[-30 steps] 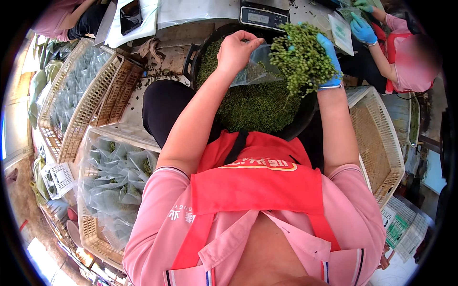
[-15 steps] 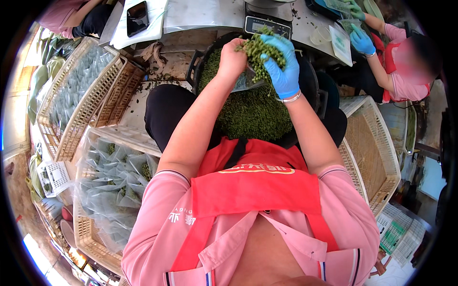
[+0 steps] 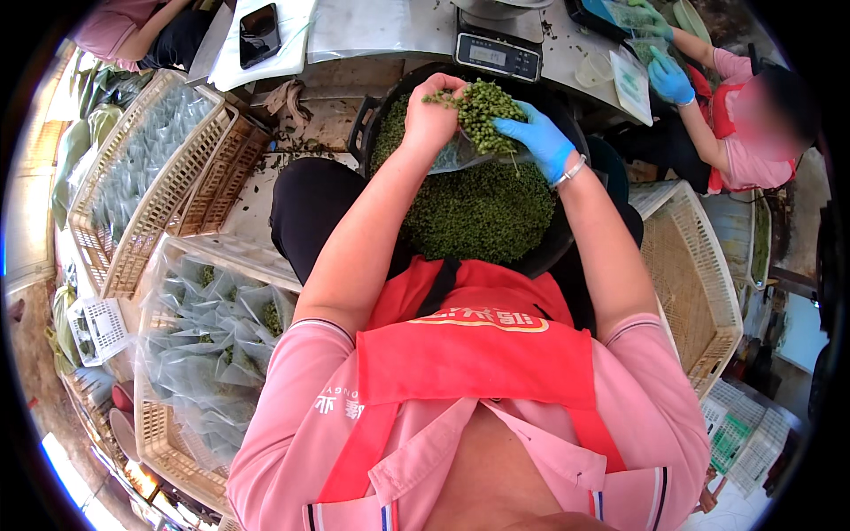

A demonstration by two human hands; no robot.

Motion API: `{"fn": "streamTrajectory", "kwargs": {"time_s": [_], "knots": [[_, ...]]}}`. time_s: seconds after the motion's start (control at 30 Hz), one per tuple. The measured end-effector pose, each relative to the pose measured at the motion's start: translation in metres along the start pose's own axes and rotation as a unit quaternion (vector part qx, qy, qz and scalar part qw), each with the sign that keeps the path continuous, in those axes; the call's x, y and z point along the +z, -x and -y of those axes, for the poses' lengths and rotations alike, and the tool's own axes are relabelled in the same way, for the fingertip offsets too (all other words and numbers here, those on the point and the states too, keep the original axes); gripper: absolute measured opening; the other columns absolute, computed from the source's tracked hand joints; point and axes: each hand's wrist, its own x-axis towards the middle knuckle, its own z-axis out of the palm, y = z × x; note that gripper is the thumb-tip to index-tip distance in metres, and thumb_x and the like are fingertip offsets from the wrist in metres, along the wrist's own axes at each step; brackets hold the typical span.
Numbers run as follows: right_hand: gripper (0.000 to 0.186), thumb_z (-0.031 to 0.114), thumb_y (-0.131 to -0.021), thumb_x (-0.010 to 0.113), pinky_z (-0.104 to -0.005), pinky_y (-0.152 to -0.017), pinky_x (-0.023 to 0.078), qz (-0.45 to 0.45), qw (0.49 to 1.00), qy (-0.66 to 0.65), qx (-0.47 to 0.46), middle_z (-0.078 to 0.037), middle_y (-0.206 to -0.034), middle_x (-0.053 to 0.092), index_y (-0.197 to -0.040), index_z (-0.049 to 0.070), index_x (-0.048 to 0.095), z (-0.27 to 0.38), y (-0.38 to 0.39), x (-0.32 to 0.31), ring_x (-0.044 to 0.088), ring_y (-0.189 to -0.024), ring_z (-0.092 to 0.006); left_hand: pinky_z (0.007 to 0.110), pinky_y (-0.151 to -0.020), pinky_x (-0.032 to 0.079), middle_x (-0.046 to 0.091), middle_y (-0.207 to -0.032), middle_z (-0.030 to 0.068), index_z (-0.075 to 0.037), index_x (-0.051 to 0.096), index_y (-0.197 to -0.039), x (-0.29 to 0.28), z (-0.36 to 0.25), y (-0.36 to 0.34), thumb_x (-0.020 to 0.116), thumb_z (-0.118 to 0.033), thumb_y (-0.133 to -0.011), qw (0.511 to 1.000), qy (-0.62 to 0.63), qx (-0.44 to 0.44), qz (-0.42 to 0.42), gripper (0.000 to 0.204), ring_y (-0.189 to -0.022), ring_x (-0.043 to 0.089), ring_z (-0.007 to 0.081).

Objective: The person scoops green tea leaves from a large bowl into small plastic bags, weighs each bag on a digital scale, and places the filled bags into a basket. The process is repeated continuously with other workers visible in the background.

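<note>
My bare left hand closes on the stem end of a bunch of green peppercorns, above a wide black tub. From the right, my right hand, in a blue glove, grips the bunch's edge; its thumb lies along the berries and its other fingers are partly hidden. Loose green peppercorns heap up in the tub between my knees. Under the bunch, a clear plastic bag lies on the heap, partly covered by my hands.
Beyond the tub, a metal table holds a digital scale and a phone. Crates of filled bags stand at left, a pale crate at right. A co-worker's gloved hand is at far right.
My right hand has shifted right and slightly down, so more of the bunch shows. My left hand stays at the stem end, its fingers slightly farther right.
</note>
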Motion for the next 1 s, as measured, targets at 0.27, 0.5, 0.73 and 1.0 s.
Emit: {"fn": "streamTrajectory", "kwargs": {"time_s": [0.27, 0.5, 0.73, 1.0], "knots": [[0.059, 0.028, -0.072, 0.070, -0.0385, -0.084, 0.047, -0.082, 0.843, 0.525, -0.089, -0.018, -0.110, 0.061, -0.120, 0.000, 0.049, 0.058, 0.006, 0.024, 0.061, -0.096, -0.0311, 0.024, -0.047, 0.037, 0.058, -0.064, 0.0005, -0.003, 0.059, -0.090, -0.005, -0.015, 0.005, 0.055, -0.015, -0.089, 0.995, -0.094, 0.022, -0.031, 0.012, -0.053, 0.049, 0.0059], [0.045, 0.008, -0.082, 0.055, -0.0266, -0.088, 0.045, 0.100, 0.908, 0.331, -0.235, -0.009, -0.121, 0.056, -0.127, 0.004, 0.050, 0.067, 0.038, 0.023, 0.056, -0.097, -0.0126, 0.026, -0.049, 0.040, 0.060, -0.065, 0.0029, -0.002, 0.061, -0.090, -0.031, -0.002, -0.011, 0.056, -0.013, -0.087, 0.998, 0.014, 0.011, -0.052, 0.012, -0.052, 0.052, 0.0085], [0.068, 0.039, -0.070, 0.068, -0.0361, -0.087, 0.046, 0.224, 0.769, 0.591, -0.093, -0.024, -0.110, 0.059, -0.123, 0.000, 0.051, 0.066, -0.004, 0.070, 0.059, -0.100, -0.0330, 0.027, -0.050, 0.040, 0.058, -0.063, 0.0020, -0.003, 0.063, -0.086, -0.041, -0.008, -0.005, 0.057, -0.010, -0.080, 0.992, -0.107, 0.038, -0.054, 0.011, -0.052, 0.051, 0.0100], [0.053, 0.024, -0.071, 0.069, -0.0360, -0.083, 0.048, 0.167, 0.835, 0.455, -0.262, -0.015, -0.115, 0.060, -0.120, 0.009, 0.057, 0.086, 0.020, 0.051, 0.063, -0.087, -0.0275, 0.035, -0.065, 0.047, 0.064, -0.070, 0.0077, -0.009, 0.065, -0.085, -0.063, -0.001, -0.012, 0.060, -0.021, -0.077, 0.989, -0.114, 0.034, -0.091, 0.015, -0.066, 0.061, 0.0221]]}}
